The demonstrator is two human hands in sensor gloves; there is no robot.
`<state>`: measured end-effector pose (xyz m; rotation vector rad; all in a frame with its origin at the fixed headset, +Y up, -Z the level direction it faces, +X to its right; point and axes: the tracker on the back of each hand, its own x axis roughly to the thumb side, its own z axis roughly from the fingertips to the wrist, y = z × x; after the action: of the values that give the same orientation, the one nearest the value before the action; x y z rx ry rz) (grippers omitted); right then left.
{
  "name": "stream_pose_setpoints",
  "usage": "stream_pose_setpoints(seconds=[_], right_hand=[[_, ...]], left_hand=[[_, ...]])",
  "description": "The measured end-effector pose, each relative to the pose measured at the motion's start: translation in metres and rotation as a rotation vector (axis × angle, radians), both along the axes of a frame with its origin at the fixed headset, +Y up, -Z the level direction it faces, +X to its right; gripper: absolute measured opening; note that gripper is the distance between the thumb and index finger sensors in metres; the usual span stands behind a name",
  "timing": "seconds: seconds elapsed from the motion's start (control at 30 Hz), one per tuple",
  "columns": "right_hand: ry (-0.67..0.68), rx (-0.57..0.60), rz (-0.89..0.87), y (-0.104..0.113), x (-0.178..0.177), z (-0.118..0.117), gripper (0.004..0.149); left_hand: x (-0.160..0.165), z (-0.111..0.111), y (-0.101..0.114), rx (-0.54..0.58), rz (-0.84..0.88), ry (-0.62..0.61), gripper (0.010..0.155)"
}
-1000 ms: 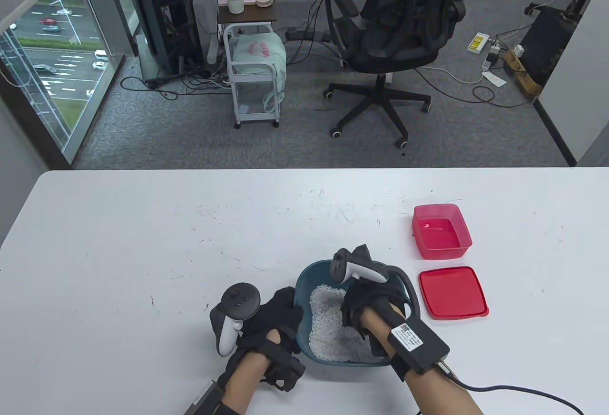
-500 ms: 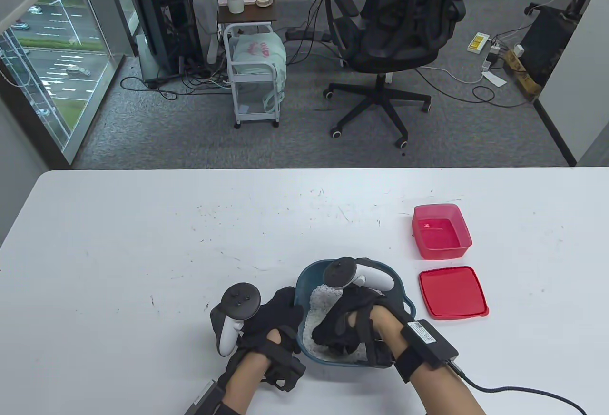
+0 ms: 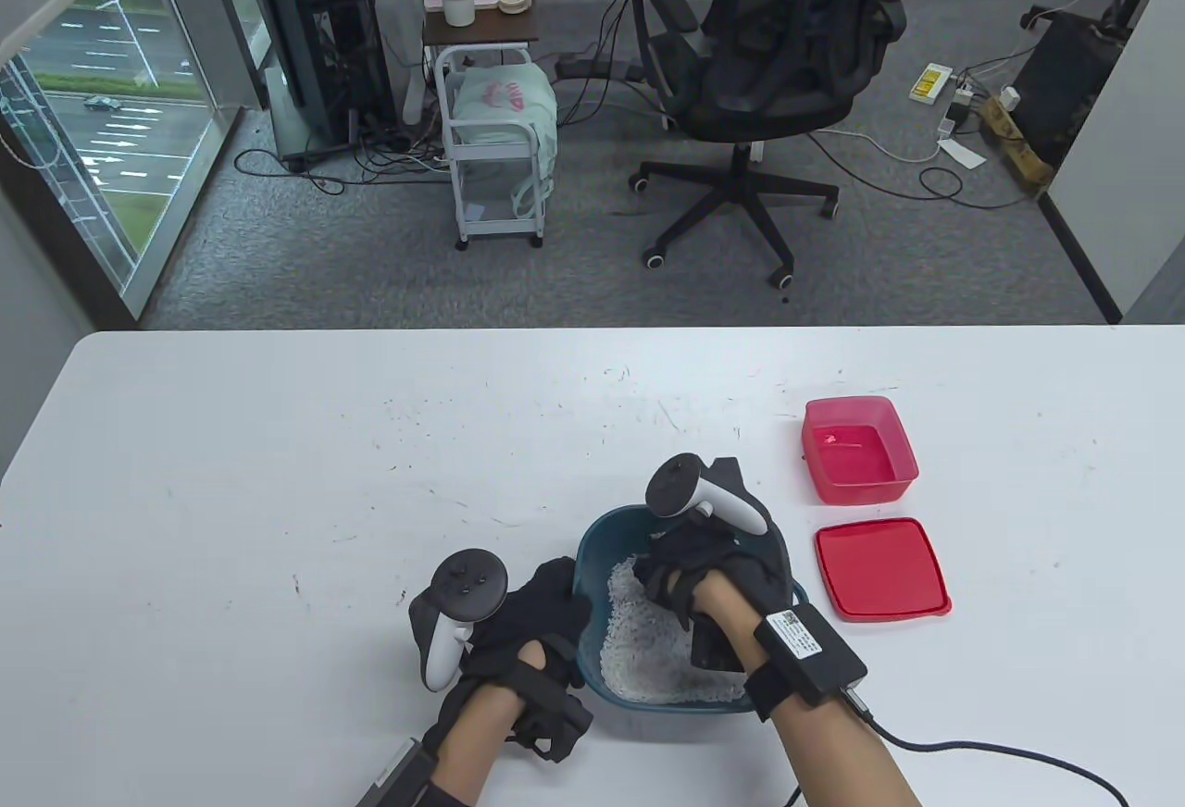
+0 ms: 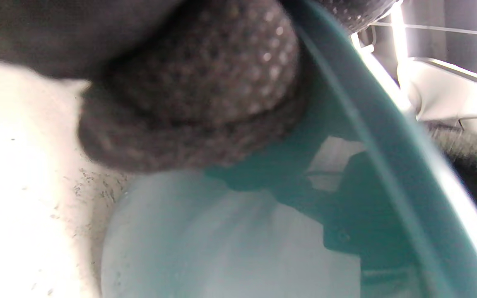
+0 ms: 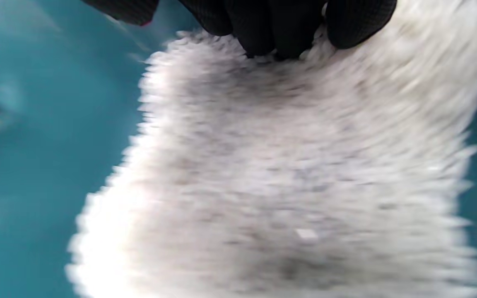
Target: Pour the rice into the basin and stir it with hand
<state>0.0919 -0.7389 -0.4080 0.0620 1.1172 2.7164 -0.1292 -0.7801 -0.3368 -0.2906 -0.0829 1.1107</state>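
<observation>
near the table's (image 3: 278, 437) front edge sat the teal basin (image 3: 592, 548), with the rice (image 3: 648, 659) piled in its bottom. from above, the left hand (image 3: 528, 622) lay against the basin's left wall, its tracker (image 3: 458, 613) strapped on the back, but the fingers were hidden on the far side of the hand. the left wrist view filled that gap: a dotted fingertip (image 4: 205, 82) pressed on the outside of the basin wall (image 4: 346, 165), with the white table (image 4: 23, 207) below it; whether the other fingers hooked over the rim could not be told.

the right hand (image 3: 704, 576) reached down inside the basin, and from above its fingers disappeared under the glove and tracker (image 3: 699, 497). the right wrist view showed them: black fingertips (image 5: 263, 29) bunched close together and dipped into the top of the rice (image 5: 284, 165), which was blurred, with teal basin wall (image 5: 35, 124) to the side. they seemed loosely bent, gripping nothing solid.

only the table view showed the pink box (image 3: 859, 451) and the red lid (image 3: 881, 568), right of the basin, box farther back, lid nearer, apart from each other.
</observation>
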Motion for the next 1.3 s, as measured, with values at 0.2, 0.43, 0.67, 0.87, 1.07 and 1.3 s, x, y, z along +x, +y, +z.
stream_pose_setpoints(seconds=[0.2,0.43,0.67,0.87,1.07,1.3], right_hand=[[0.094,-0.03,0.283,-0.005,-0.001,0.023,0.066],[0.225,-0.214,0.134,-0.018,-0.015,0.042,0.066],[0.247,-0.401,-0.481,-0.019,-0.027,0.035,0.067],[0.162,-0.288,-0.516,-0.013,-0.03,0.015,0.068],[0.026,-0.056,-0.379,-0.001,-0.023,-0.006,0.067],[0.024,0.045,0.121,-0.001,-0.007,-0.003,0.064]], left_hand=[[0.0,0.0,0.0,-0.005,0.003,0.01,0.062],[0.0,0.001,0.0,-0.01,0.006,0.017,0.062],[0.0,0.0,0.0,-0.007,0.007,0.008,0.063],[0.0,0.0,0.0,-0.006,0.007,-0.003,0.062],[0.0,0.0,0.001,-0.003,0.007,-0.011,0.063],[0.0,0.0,0.001,-0.007,0.01,0.0,0.063]])
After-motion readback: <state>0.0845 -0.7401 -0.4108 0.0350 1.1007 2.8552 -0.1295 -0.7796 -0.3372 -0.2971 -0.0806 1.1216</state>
